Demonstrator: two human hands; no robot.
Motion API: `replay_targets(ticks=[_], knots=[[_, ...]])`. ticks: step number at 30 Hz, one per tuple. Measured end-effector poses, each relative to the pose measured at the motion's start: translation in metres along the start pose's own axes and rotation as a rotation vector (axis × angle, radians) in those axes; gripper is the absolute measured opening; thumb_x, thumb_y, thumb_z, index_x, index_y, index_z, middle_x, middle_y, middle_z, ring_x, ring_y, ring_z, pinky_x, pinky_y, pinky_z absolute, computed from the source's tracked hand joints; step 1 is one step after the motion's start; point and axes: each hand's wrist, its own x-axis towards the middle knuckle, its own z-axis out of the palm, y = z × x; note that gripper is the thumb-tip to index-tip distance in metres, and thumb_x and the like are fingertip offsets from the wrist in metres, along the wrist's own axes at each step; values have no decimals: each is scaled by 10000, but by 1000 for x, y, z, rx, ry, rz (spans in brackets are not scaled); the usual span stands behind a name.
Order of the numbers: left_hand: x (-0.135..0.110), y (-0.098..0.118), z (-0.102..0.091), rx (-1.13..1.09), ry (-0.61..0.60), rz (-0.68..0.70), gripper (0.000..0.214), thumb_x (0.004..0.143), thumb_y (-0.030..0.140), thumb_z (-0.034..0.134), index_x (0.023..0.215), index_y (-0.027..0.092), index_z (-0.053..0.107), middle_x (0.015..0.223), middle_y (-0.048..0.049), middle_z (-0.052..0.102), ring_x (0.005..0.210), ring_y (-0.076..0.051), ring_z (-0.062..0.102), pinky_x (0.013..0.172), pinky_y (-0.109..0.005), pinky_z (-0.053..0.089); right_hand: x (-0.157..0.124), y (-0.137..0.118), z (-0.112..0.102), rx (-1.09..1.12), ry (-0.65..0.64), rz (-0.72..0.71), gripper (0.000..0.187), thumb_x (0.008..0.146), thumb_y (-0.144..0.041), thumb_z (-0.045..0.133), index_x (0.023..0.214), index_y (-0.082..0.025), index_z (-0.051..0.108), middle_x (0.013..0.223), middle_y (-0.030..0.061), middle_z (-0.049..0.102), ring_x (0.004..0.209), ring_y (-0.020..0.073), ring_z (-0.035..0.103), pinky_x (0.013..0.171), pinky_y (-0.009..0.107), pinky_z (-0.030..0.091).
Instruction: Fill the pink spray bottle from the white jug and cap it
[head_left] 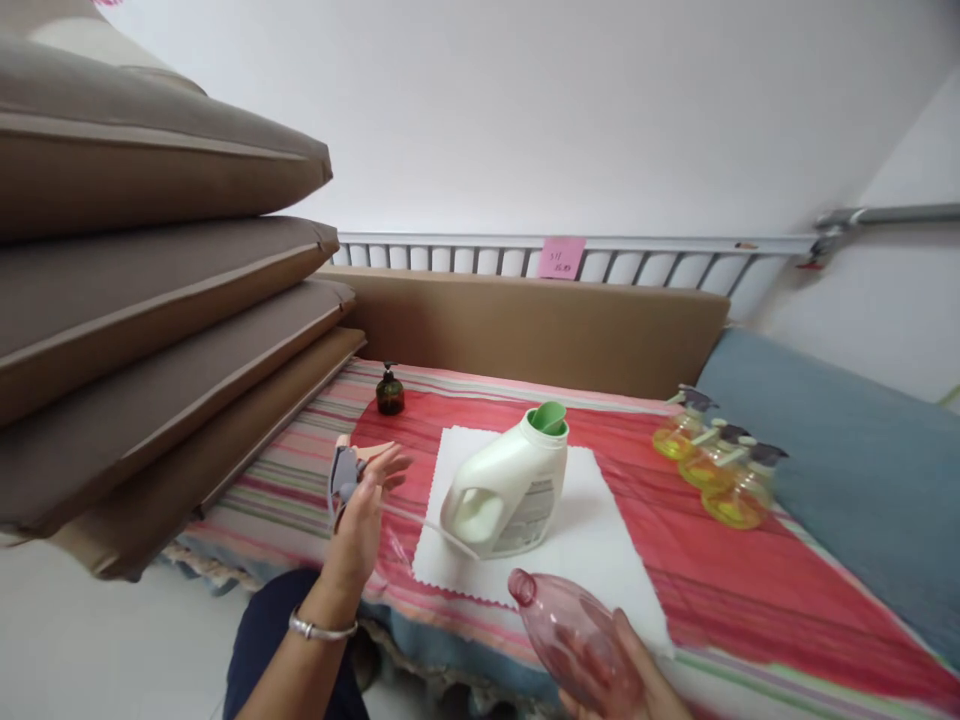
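Observation:
My left hand (361,510) holds a grey trigger spray head (343,478) with a thin clear dip tube trailing to the right, fingers curled round it. My right hand (626,680) grips an empty pink transparent bottle (564,625) near the bottom edge, its open neck pointing up and left. Between the hands a white detergent jug (510,485) with an open green spout stands on a white cloth (559,540).
Three yellow spray bottles (712,460) lie at the right on a red striped bedcover (750,590). A small dark pump bottle (389,391) stands at the back. Stacked brown cushions (150,300) fill the left. A brown headboard and a white rail run behind.

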Motion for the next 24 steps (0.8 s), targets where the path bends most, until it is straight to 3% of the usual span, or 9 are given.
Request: replay_targets(ticks=[7, 12, 17, 21, 24], knots=[[-9, 16, 0, 1, -93, 28, 424, 832, 424, 463, 1117, 152, 618, 1096, -131, 641, 1079, -278, 547, 922, -406, 387, 6, 14, 19, -44, -8, 10, 675, 708, -485, 717, 1287, -358, 393, 812, -16, 711, 902, 282, 675, 692, 379, 518], [-12, 11, 3, 78, -134, 42, 439, 831, 432, 471, 1141, 150, 605, 1120, -138, 634, 1100, -298, 537, 927, -433, 388, 5, 16, 25, -53, -44, -5, 640, 750, -474, 685, 1298, -344, 382, 795, -22, 704, 891, 260, 676, 704, 383, 520], [-30, -6, 23, 117, -164, 33, 401, 839, 434, 486, 1133, 192, 609, 1119, -113, 638, 1048, -287, 561, 936, -438, 383, -1, 19, 46, -72, -31, -20, 546, 764, -505, 655, 1224, -287, 457, 797, -10, 705, 830, 236, 677, 688, 373, 520], [-52, -20, 38, 112, -282, -115, 392, 846, 441, 478, 1117, 197, 621, 1123, -115, 640, 1013, -281, 563, 914, -431, 394, -12, 24, 72, -132, -98, -47, 590, 749, -603, 604, 1210, -259, 472, 1047, 62, 673, 943, 263, 635, 740, 403, 512], [-56, -20, 41, -13, -292, -216, 408, 855, 448, 452, 1114, 180, 617, 1081, -120, 659, 996, -267, 568, 889, -402, 406, -22, 28, 82, -223, -142, -91, 766, 656, -609, 686, 1294, -326, 370, 1300, 105, 519, 1036, 305, 588, 737, 436, 507]])
